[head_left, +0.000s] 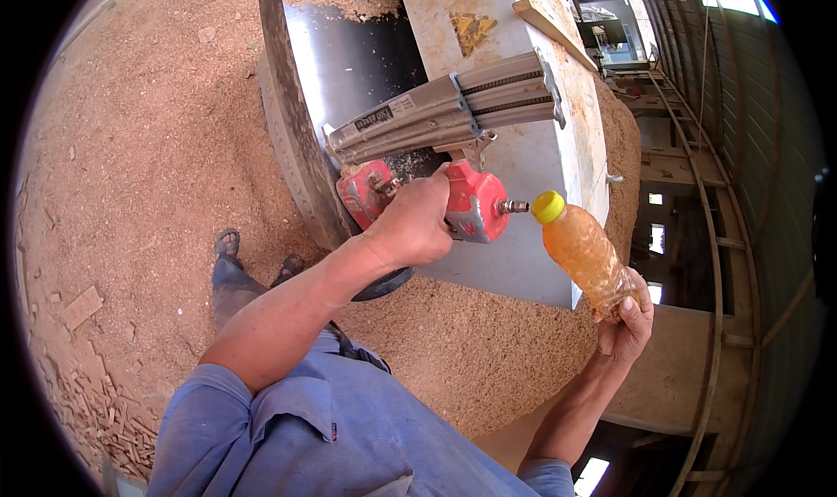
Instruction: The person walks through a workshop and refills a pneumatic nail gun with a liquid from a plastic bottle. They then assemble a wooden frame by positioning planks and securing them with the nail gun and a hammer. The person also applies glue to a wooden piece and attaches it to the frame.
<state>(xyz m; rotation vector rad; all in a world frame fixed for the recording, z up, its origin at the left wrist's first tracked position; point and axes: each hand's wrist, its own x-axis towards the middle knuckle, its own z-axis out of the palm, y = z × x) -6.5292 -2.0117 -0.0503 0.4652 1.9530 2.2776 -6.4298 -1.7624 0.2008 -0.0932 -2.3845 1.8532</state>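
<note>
Right, drop risk on both sides. Left grip (417, 222) is wrapped round the handle of a red nail gun (478, 205), over a pale metal casing (523, 262); whether they touch, can't tell. The long silver magazine (405, 118) probably makes it heavy, so a slack wrist could let it tip onto the metal. Right grip (632, 318) is clasped about the lower end of a plastic bottle (582, 248), out beside the gun; too hard a squeeze might buckle the thin wall, and a bump could jam its yellow cap (548, 207) into the air fitting (516, 207) just beside it. Wood chips (157, 148) might foul that fitting. Looks: gun scuffed, paint worn; bottle see-through, tilted, capped, amber inside, crinkled towards the base.
</note>
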